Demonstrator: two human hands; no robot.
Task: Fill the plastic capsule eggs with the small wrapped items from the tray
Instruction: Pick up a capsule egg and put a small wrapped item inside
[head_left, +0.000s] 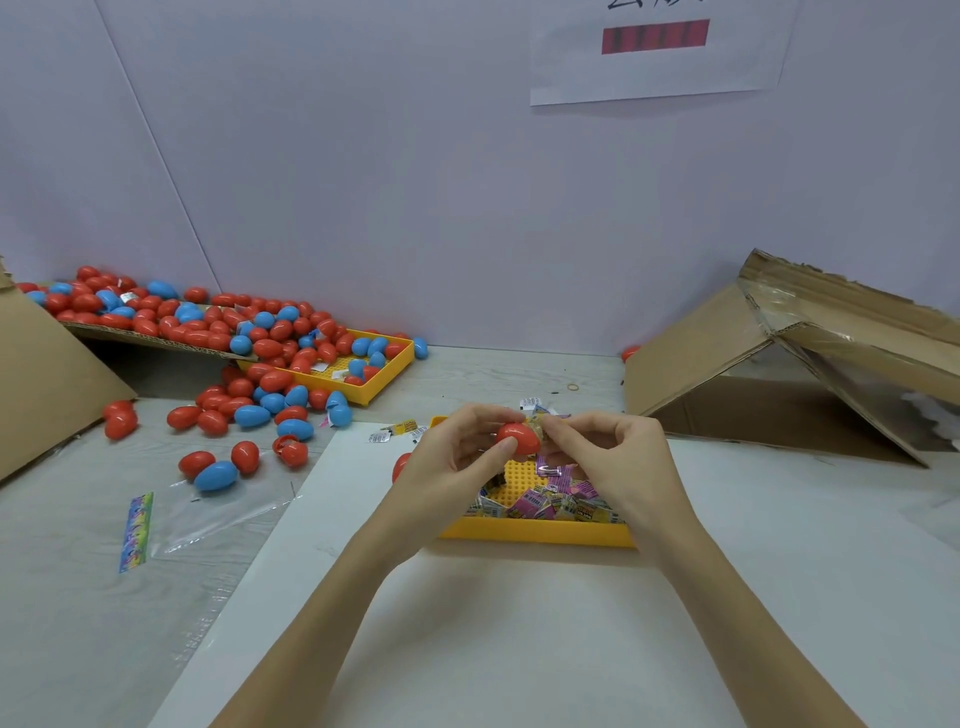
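I see both hands meeting above the far edge of the near yellow tray (535, 535), just past the centre of my view. The left hand (457, 457) is curled round a red egg (519, 438), thumb across its near side and fingers behind it. The right hand (602, 457) has its thumb and fingertips closed in a pinch on a small yellowish wrapped item (537, 423), which it presses against the egg's right end. The two hands are close together, nearly touching at the egg.

Under them, the tray holds a heap of small wrapped items (550, 504) in pink, yellow and white; I cannot count them, they overlap too much. Three or so loose wrappers (400, 428) lie on the desk (519, 623) at 11 o'clock from the tray.

At 10 o'clock a second yellow tray (374, 387) sits half buried under a spill of red and blue eggs (249, 332), which runs down from a cardboard flap (156, 340) and out onto the desk. There are dozens, far more red than blue; I cannot give an exact number. One opened red egg (291, 449) lies at the pile's near edge.

At 3 o'clock stands one open cardboard box (779, 374), tipped on its side. At 8 o'clock lies one clear plastic bag (218, 514) with a coloured strip. One sheet of paper (660, 62) hangs on the wall at 1 o'clock.
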